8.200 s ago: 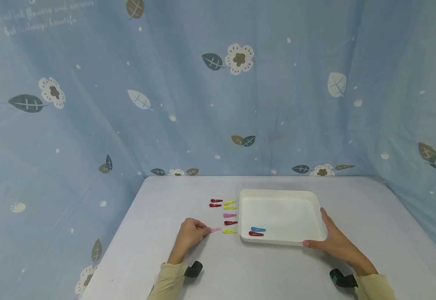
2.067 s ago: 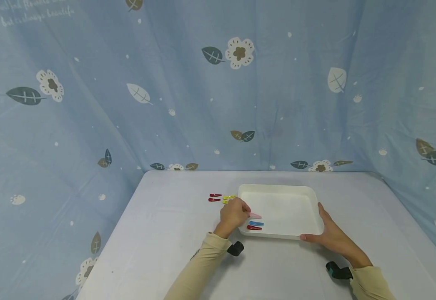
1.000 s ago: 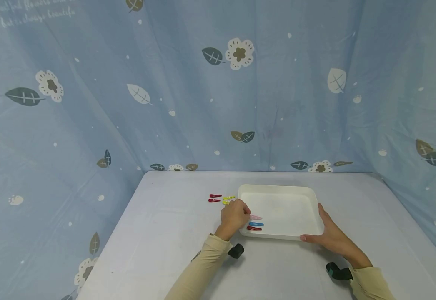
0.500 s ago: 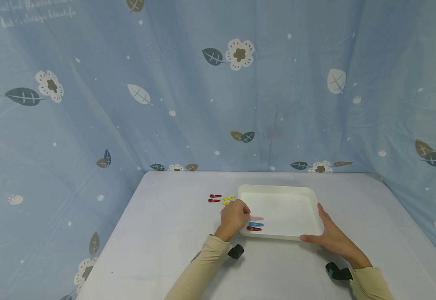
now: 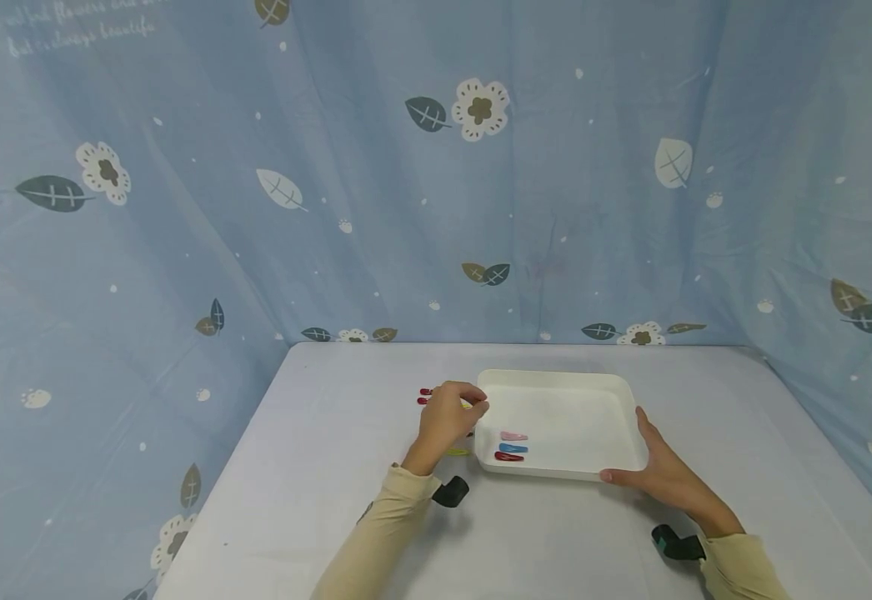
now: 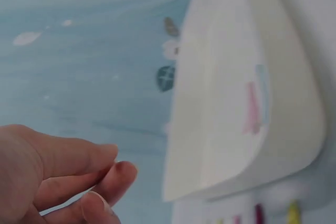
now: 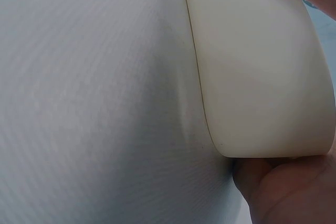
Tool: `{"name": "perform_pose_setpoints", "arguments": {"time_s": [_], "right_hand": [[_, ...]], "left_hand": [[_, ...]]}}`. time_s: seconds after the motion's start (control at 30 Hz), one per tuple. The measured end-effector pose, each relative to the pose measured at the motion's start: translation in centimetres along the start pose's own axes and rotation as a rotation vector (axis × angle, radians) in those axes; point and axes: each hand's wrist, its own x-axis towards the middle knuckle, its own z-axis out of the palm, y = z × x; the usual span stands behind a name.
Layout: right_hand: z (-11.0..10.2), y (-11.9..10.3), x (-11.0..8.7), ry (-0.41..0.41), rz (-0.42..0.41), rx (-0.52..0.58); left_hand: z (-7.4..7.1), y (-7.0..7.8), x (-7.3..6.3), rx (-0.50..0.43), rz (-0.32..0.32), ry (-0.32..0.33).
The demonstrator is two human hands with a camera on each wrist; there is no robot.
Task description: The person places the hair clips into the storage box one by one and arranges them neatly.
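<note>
In the head view a white tray (image 5: 563, 425) stands on the table. At its left end a pink hair clip (image 5: 513, 436), a blue hair clip (image 5: 513, 448) and a dark red hair clip (image 5: 508, 457) lie stacked in a column. My left hand (image 5: 445, 421) hovers by the tray's left rim, fingers loosely bent. Its fingertips hold nothing in the left wrist view. Beneath it are more clips, partly hidden, among them a yellow hair clip (image 5: 458, 452) and red hair clips (image 5: 424, 397). My right hand (image 5: 664, 475) grips the tray's near right corner, thumb in front, fingers along the side.
The white tabletop (image 5: 556, 533) extends around the tray. A blue patterned curtain (image 5: 436, 183) hangs behind and to both sides. Each wrist carries a small black camera; the left one (image 5: 451, 492) sits low over the table.
My left hand brought the pink hair clip from the table into the tray, laid it above the blue one, let go and drew back left and upward. The right hand stays at the corner.
</note>
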Motion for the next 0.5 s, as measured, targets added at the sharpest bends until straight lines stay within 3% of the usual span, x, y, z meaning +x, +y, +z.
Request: {"name": "perform_pose_setpoints", "arguments": {"time_s": [0.33,0.5], "right_hand": [[-0.1,-0.1,0.0,-0.018,0.023,-0.003],[-0.1,-0.1,-0.1,-0.013,0.014,0.001]], "left_hand": [[-3.9,-2.1,0.5,-0.094,0.046,0.082],[-5.3,-3.5,0.9,-0.157,-0.007,0.131]]}}
